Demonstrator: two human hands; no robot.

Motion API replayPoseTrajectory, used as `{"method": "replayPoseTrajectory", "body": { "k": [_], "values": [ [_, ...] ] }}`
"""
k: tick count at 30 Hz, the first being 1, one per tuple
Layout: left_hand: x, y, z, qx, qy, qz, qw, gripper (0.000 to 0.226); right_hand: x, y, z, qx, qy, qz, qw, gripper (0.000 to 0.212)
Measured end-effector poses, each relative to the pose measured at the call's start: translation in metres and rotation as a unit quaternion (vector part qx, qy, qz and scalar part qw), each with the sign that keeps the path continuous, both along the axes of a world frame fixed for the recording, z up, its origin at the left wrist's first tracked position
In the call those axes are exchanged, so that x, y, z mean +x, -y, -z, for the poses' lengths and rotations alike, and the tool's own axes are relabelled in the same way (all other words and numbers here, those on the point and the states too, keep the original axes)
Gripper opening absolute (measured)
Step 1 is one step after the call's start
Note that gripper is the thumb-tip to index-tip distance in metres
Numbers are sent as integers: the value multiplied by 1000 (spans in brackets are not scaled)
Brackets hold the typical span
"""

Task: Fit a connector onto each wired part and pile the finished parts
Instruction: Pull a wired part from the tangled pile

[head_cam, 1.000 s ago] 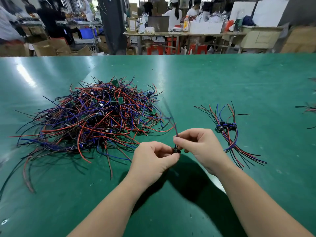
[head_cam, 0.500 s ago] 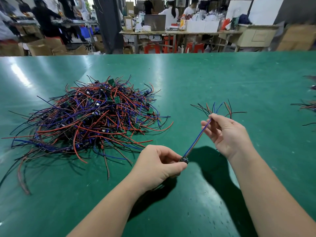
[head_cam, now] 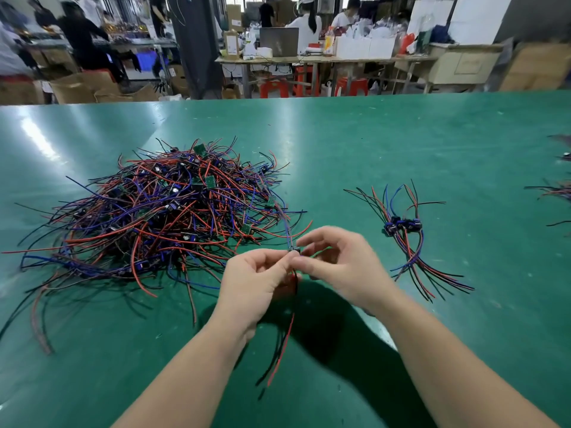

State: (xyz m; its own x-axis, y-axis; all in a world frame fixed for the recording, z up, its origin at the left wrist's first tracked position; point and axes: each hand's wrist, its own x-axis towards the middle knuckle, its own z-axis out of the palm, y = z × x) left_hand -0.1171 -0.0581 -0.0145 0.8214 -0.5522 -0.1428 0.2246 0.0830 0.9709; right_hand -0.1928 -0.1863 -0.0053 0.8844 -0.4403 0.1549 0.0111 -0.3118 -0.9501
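Green bench (head_cam: pixel 401 143). Low centre, the left hand (head_cam: pixel 256 282) and right hand (head_cam: pixel 343 267) meet above it. Between them is one small wired part (head_cam: pixel 293 249). The left fingers (head_cam: pixel 276 263) are curled and pinch it; the right thumb and forefinger nip it from the other side. Its red and black leads (head_cam: pixel 282 344) hang toward 6 o'clock. Loose tangle (head_cam: pixel 160 211) lies at 10 o'clock from the hands. Finished pile (head_cam: pixel 404 227) at 2 o'clock, well apart from the tangle.

Glossy green table (head_cam: pixel 401 143); plastic-coated wires (head_cam: pixel 160 211).
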Motion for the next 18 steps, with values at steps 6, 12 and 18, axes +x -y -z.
{"method": "replayPoseTrajectory", "body": {
  "k": [6, 12, 18],
  "values": [
    [-3, 1, -4, 12, 38, 74, 996, 19, -1, 6, -1, -72, 10, 65, 995, 23],
    [-5, -1, 6, 59, 149, 116, 980, 23, -4, 39, -9, -7, 11, 178, 984, 25],
    [21, -14, 1, 283, 438, -61, 851, 27, -36, 130, -23, -153, -116, 456, 869, 11]
  ]
}}
